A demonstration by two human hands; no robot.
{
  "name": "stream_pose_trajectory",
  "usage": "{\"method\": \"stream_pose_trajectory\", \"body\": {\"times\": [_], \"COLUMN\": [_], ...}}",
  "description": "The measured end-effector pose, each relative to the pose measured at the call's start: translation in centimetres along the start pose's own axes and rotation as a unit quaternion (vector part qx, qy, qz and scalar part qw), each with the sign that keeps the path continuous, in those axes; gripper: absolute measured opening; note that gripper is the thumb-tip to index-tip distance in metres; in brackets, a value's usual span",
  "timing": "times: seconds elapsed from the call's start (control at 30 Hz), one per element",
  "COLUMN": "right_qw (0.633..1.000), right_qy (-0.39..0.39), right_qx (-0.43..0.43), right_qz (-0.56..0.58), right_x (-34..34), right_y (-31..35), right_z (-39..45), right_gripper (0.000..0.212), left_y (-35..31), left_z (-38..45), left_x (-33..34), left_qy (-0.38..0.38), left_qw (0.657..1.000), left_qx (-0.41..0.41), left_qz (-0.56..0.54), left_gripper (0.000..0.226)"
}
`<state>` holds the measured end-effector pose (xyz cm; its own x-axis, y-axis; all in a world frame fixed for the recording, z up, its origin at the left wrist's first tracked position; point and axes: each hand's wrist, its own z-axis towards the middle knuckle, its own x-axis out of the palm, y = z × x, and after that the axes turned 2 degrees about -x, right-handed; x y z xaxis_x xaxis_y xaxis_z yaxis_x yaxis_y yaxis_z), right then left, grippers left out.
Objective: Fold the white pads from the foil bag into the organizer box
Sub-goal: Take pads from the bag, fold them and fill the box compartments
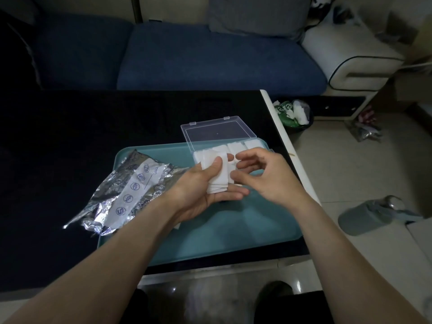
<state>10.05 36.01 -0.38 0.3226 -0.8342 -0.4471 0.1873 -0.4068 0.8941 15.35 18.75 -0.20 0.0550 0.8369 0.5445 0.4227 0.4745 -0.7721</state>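
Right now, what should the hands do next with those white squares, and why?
Probably the right hand should pinch the top pad off the stack of white pads that the left hand holds, to fold it. The organizer box lies open just behind, with pads already inside.

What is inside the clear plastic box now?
White folded pads lie in rows inside the box. Both hands, left and right, cover its front part.

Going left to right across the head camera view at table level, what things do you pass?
Foil bag → left hand holding a stack of white pads → right hand → small bin on the floor.
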Motion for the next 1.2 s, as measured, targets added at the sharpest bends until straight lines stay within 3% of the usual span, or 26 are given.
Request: {"method": "stream_pose_trajectory", "body": {"times": [0.1, 0.2, 0.33, 0.47, 0.53, 0.67, 0.8, 0.93, 1.07, 1.13, 1.2], "right_qw": [0.999, 0.998, 0.996, 0.972, 0.979, 0.990, 0.996, 0.995, 0.981, 0.976, 0.981], "right_qy": [0.039, 0.025, -0.036, -0.166, -0.118, 0.082, 0.070, 0.018, 0.179, 0.204, 0.172], "right_qx": [0.015, 0.027, 0.019, -0.001, -0.032, -0.056, -0.046, -0.080, -0.046, -0.034, -0.048], "right_qz": [-0.011, 0.046, 0.075, 0.169, 0.166, 0.102, -0.013, -0.060, -0.051, -0.071, -0.081], "right_x": [0.6, 0.7, -0.4, -1.8, -2.7, -2.2, -0.5, 0.4, 0.5, 1.3, 2.2], "right_y": [0.2, 0.4, 0.9, 1.2, 0.9, 0.6, 0.1, 0.5, 1.5, 2.1, 2.3], "right_z": [-0.3, -0.3, -0.3, -0.1, -0.2, -0.8, -0.6, -0.7, -1.5, -1.9, -2.0], "right_gripper": [0.017, 0.009, 0.005, 0.008, 0.012, 0.015, 0.011, 0.037, 0.102, 0.125, 0.126], "left_y": [-0.1, -0.1, -0.3, -0.3, -0.3, -0.2, -0.2, 0.0, -0.2, -0.2, 0.0], "left_z": [-0.1, -0.1, 0.2, 0.4, 0.4, 0.1, -0.1, -0.1, 0.1, 0.1, 0.4], "left_x": [0.0, 0.0, -0.2, -0.9, -1.1, -0.6, -0.4, -0.4, -0.9, -0.9, -1.0], "left_qy": [0.003, 0.004, -0.026, -0.084, -0.092, -0.030, 0.067, 0.038, 0.042, 0.055, 0.082], "left_qw": [1.000, 1.000, 0.999, 0.996, 0.996, 0.992, 0.987, 0.990, 0.989, 0.987, 0.987], "left_qx": [-0.003, -0.006, 0.010, 0.024, 0.003, -0.091, -0.140, -0.127, -0.145, -0.150, -0.138], "left_qz": [-0.011, -0.025, -0.018, -0.016, 0.003, 0.077, 0.047, 0.055, 0.006, 0.003, -0.008], "left_gripper": [0.034, 0.034, 0.031, 0.022, 0.022, 0.035, 0.044, 0.021, 0.007, 0.018, 0.040]}}
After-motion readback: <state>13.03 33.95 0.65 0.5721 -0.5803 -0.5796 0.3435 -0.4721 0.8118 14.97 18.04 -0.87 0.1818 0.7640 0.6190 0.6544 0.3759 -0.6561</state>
